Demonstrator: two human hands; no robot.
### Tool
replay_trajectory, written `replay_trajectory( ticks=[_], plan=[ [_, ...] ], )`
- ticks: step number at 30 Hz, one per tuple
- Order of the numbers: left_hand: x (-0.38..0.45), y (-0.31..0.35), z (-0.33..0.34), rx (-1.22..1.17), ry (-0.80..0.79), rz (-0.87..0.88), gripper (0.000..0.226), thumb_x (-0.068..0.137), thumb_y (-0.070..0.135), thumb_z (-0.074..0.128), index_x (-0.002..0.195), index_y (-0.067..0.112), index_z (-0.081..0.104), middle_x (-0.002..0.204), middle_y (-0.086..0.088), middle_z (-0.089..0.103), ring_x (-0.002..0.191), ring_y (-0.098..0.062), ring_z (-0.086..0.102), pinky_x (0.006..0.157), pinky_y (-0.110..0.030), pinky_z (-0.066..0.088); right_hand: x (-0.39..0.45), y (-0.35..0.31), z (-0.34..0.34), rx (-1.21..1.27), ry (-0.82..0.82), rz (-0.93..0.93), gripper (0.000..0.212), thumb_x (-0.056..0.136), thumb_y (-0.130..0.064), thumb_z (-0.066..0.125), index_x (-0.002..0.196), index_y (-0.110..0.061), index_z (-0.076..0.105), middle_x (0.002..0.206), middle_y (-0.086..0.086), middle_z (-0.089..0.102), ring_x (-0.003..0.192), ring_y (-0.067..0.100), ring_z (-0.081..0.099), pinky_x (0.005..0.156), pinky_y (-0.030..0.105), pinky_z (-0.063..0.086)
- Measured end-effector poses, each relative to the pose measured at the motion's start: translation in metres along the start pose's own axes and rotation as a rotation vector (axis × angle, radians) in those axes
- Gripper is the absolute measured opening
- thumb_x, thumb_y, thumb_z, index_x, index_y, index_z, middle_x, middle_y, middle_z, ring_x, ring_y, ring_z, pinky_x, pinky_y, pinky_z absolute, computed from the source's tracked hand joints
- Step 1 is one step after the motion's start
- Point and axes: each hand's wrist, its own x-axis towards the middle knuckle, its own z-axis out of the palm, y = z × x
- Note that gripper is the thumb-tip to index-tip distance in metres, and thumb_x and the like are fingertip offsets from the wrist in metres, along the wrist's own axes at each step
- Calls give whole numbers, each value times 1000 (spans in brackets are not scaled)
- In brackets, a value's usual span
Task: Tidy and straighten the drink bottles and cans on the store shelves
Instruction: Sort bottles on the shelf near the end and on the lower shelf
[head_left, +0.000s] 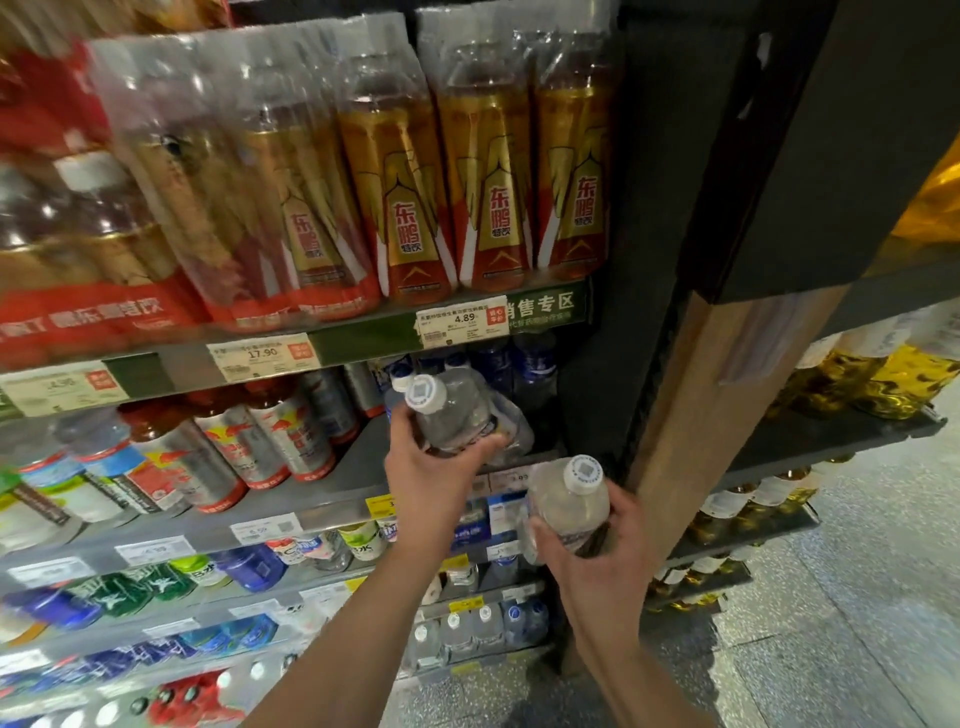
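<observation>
Nearest the camera, the right hand (597, 566) is clenched around a clear bottle (569, 512) with a white cap, its fingers (543, 540) wrapped round the body; it is held in the air in front of the shelving, just beside a brown upright post (691, 410). A little farther in, the left hand (431, 467) grasps a second clear bottle (449, 410), also white-capped, tilted toward the camera, thumb curled across its lower part. This bottle sits over the right end of the grey middle shelf (358, 467), close to a crumpled plastic wrap (511, 431) lying there. Left along that shelf stand red-capped bottles (260, 441) with silver and red labels. Behind, dark blue bottles (514, 364) fill the back corner. Above, on the upper shelf (363, 343), gold and red bottles (483, 208) stand shrink-wrapped in packs, with price tags reading 17.90 and 4.89 on the shelf edge.
</observation>
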Motion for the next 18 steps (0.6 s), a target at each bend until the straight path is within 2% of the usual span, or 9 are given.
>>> replay_trajectory(
  ticks=[4, 6, 8, 10, 12, 14, 16, 18],
  plan=[
    [1, -3, -61, -51, 91, -13, 86, 55, 32, 96, 129, 25, 54, 116, 10, 69, 105, -1, 67, 92, -21, 54, -7, -12, 22, -19, -17, -31, 67, 62, -21, 93, 111, -42, 51, 109, -19, 58, 97, -6, 52, 81, -4, 35],
    [6, -9, -87, -49, 138, -26, 80, 57, 27, 96, 125, 26, 54, 114, 7, 69, 104, -3, 67, 91, -21, 54, -13, -16, 36, -36, -43, -54, 67, 63, -23, 93, 115, -33, 52, 110, -12, 58, 99, -6, 48, 80, -6, 33],
    [13, -14, -109, -38, 155, -36, 79, 59, 21, 96, 125, 23, 55, 114, 7, 69, 103, -3, 67, 92, -22, 55, -18, -20, 52, -36, -47, -80, 66, 63, -25, 93, 115, -33, 53, 112, -11, 59, 105, 1, 52, 89, 4, 37],
    [21, -19, -124, -9, 137, -46, 82, 60, 24, 96, 130, 20, 54, 116, 9, 67, 105, -7, 66, 98, -27, 53, -25, -22, 68, -62, -23, -104, 64, 63, -25, 93, 114, -31, 55, 114, -6, 61, 108, 13, 58, 95, 27, 48],
    [30, -25, -134, 26, 116, -54, 86, 62, 25, 95, 136, 20, 50, 112, 22, 60, 108, -3, 58, 100, -23, 48, -32, -29, 83, -66, 9, -118, 62, 63, -23, 92, 115, -25, 57, 112, -4, 62, 105, 16, 60, 93, 40, 51],
    [42, -30, -137, 68, 96, -35, 92, 62, 27, 95, 141, 20, 48, 110, 28, 52, 113, -1, 51, 99, -22, 44, -37, -37, 93, -16, 31, -80, 62, 63, -22, 92, 115, -27, 58, 108, -10, 62, 98, 7, 61, 89, 35, 52],
    [54, -35, -138, 133, 59, 7, 92, 61, 32, 95, 139, 21, 49, 120, 19, 53, 118, -6, 51, 104, -28, 44, -42, -46, 100, 44, 34, -30, 62, 65, -19, 92, 115, -32, 58, 107, -16, 62, 94, -5, 61, 81, 21, 52],
    [66, -36, -134, 204, 28, 8, 92, 61, 35, 95, 139, 19, 49, 127, 11, 52, 120, -9, 49, 106, -31, 43, -46, -53, 107, 98, 29, 16, 62, 66, -14, 91, 115, -33, 58, 107, -16, 63, 91, -8, 62, 71, 10, 50]
  ],
)
